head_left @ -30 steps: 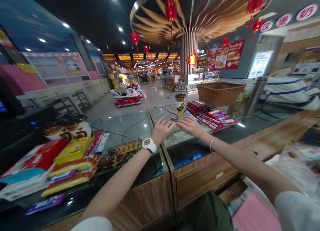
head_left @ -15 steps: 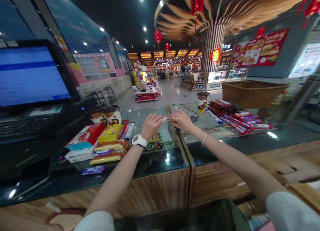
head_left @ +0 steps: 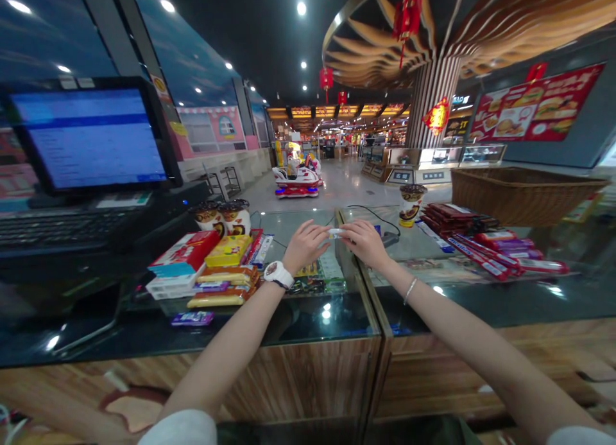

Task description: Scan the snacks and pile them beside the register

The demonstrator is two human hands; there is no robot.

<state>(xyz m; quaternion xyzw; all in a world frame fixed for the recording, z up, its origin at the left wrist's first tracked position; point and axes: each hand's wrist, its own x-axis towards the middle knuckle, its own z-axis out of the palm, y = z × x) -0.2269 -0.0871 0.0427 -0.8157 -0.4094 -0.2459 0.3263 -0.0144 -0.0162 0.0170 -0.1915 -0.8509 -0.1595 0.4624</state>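
Above the seam between two glass-topped counters, a small white packet (head_left: 335, 233) is pinched between both hands. My left hand (head_left: 307, 244), with a white watch at the wrist, grips its left end. My right hand (head_left: 364, 241), with a thin bracelet, grips its right end. Left of my left hand lie a yellow box (head_left: 228, 250), a red and white box (head_left: 185, 252), orange-brown packets (head_left: 224, 295) and a purple packet (head_left: 192, 318). Two lidded cups (head_left: 235, 218) stand behind them. Right of my right hand are another cup (head_left: 411, 205) and dark red packets (head_left: 447, 219).
A monitor (head_left: 91, 137) and keyboard (head_left: 52, 234) are at the left. A wicker basket (head_left: 524, 191) stands at the right, behind long red sticks (head_left: 481, 255). A black cable with a small dark device (head_left: 391, 238) lies beyond my right hand.
The view has turned left, so the counter and objects appear further right. Both hands still hold the small white packet, and the fingers of my left hand are slightly more spread.
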